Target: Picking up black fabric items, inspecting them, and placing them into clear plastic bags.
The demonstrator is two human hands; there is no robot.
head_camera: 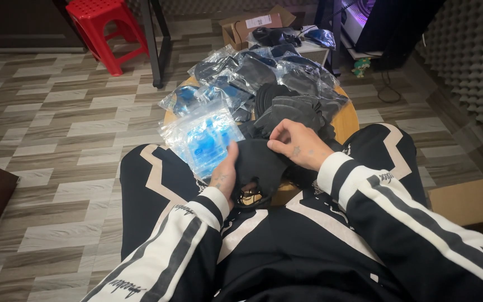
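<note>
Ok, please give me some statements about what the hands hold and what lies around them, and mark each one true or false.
1. Both hands hold one black fabric piece. True: the left hand grips its left side, the right hand pinches its top edge.
2. The stool in the far corner is blue. False: it is red.
3. Clear plastic bags with blue contents lie on the round wooden table. True.
4. The right hand's fingers rest on the cardboard box. False: the box sits apart, on the floor to the right.
5. The person wears short sleeves. False: long black sleeves with white stripes.

Both hands [225,170] [297,144] close together, fingers curled
</note>
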